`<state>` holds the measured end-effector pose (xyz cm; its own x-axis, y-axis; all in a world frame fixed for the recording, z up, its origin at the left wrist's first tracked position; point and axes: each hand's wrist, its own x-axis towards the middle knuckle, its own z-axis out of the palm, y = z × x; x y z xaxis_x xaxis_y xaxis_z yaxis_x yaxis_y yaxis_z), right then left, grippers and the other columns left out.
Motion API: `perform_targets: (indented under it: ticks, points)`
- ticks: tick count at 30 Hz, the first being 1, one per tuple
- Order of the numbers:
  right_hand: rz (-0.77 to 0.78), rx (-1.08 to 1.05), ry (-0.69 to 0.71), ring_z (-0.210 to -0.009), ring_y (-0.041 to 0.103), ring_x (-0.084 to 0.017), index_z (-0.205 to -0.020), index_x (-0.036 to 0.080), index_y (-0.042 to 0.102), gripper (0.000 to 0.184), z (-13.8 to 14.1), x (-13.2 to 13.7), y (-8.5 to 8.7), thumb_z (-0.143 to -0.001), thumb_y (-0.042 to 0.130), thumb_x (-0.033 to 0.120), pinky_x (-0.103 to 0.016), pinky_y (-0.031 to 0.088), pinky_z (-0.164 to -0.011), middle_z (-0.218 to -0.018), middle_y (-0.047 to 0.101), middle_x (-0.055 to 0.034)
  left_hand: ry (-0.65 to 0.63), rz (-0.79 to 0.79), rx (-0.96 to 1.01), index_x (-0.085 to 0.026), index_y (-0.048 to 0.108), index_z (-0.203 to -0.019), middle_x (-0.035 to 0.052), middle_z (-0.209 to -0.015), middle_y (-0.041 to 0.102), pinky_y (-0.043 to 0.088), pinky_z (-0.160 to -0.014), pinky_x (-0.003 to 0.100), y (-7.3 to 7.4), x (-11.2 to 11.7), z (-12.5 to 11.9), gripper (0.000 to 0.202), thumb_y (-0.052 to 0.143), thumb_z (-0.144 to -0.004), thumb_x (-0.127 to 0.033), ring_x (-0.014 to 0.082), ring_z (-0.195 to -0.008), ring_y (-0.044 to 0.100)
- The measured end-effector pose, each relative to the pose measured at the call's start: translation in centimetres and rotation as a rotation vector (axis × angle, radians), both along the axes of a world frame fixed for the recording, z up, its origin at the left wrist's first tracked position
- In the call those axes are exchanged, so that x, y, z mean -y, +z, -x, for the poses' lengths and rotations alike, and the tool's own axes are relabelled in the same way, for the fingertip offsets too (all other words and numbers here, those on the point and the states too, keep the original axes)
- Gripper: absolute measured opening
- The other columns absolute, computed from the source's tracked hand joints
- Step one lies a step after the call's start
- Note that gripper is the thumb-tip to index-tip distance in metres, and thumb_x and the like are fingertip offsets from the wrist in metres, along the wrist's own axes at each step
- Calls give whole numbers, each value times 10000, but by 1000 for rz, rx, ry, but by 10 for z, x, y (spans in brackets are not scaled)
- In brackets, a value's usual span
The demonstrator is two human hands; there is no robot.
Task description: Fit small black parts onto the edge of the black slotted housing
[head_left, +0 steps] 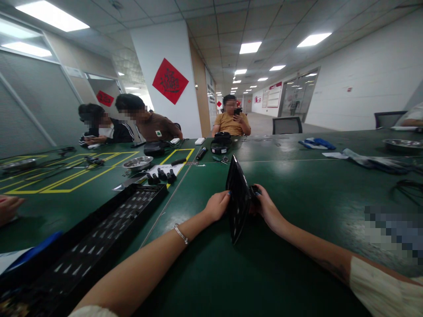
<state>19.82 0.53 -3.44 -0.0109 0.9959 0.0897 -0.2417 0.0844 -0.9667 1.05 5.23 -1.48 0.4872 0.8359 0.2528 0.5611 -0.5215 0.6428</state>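
Observation:
A flat black perforated panel [237, 198] stands on edge on the green table [297, 189], tilted slightly. My left hand [216, 205] grips its left face, fingers curled round the near edge. My right hand [264, 207] holds it from the right side, fingers pressed against the back. A bracelet [181, 234] sits on my left wrist.
A long black slotted tray [109, 233] lies to my left. Beyond it are small black parts [161, 175] on white paper, a metal bowl [138, 163] and yellow floor-style tape lines [66, 176]. Three people sit across the table. Another person's hand [8, 207] rests at far left. Cloths and a metal dish [401, 143] lie at right.

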Motion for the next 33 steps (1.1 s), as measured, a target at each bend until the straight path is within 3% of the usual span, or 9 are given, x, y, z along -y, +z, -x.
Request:
perform_targets:
  ticks: [7, 16, 22, 33]
  points:
    - [18, -19, 0, -551, 562, -153, -1251, 259, 301, 481, 2, 2, 4, -815, 450, 396, -259, 399, -474, -734, 583, 12, 49, 76, 23, -139, 564, -715, 17, -565, 525, 405, -545, 250, -5, -3, -1, 574, 156, -889, -503, 163, -581, 519]
    - [5, -19, -12, -554, 563, -150, -1252, 263, 308, 493, 0, -1, -1, -810, 464, 413, -259, 408, -478, -744, 580, 14, -6, 20, 13, -147, 560, -769, 22, -640, 552, 420, -591, 253, 0, 0, 0, 439, 228, -878, -412, 170, -646, 531]
    - [9, -18, -1, -539, 557, -143, -1234, 259, 311, 479, 2, 1, 3, -806, 464, 409, -255, 403, -469, -765, 587, 6, 46, 52, 11, -142, 572, -723, 29, -597, 541, 413, -567, 255, -1, 0, -1, 560, 160, -891, -482, 180, -632, 533]
    - [23, -35, -15, -570, 572, -150, -1222, 264, 325, 471, 2, 2, 4, -796, 472, 399, -258, 412, -475, -811, 595, -1, 4, -5, -27, -146, 573, -791, 28, -664, 562, 413, -598, 246, 3, 3, 1, 442, 221, -888, -395, 173, -666, 532]
